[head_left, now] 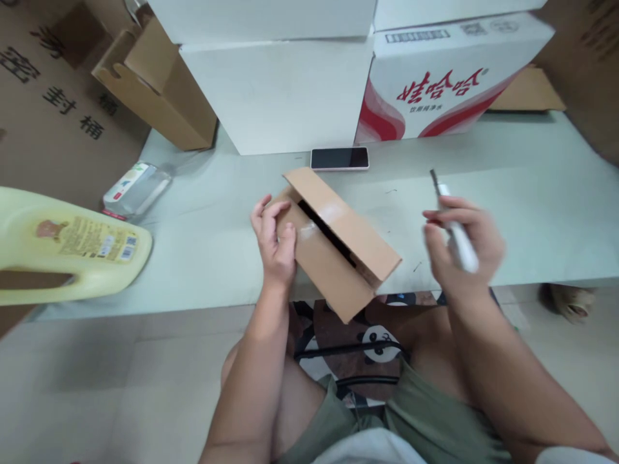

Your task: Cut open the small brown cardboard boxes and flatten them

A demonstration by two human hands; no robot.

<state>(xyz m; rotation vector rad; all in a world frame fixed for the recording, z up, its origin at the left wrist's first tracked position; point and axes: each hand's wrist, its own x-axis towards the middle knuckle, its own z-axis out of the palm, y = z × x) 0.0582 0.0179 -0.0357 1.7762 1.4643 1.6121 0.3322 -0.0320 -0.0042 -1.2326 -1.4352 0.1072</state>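
A small brown cardboard box [316, 261] tilts over the table's front edge, its top flaps parted along a dark gap. Bits of clear tape shine on both flaps. My left hand [276, 245] grips the box's left end, thumb on the near flap and fingers around the end. To the right of the box, held in the air, is a white utility knife [461, 243] with a dark blade pointing up and away. My right hand [476, 248] is closed around its handle and slightly blurred. The inside of the box is too dark to make out.
A phone [339, 158] lies behind the box on the pale table [207, 258]. White cartons [290, 96] are stacked at the back. On the left are a clear bottle [138, 190], a yellow jug [97, 258] and an open brown box [164, 84].
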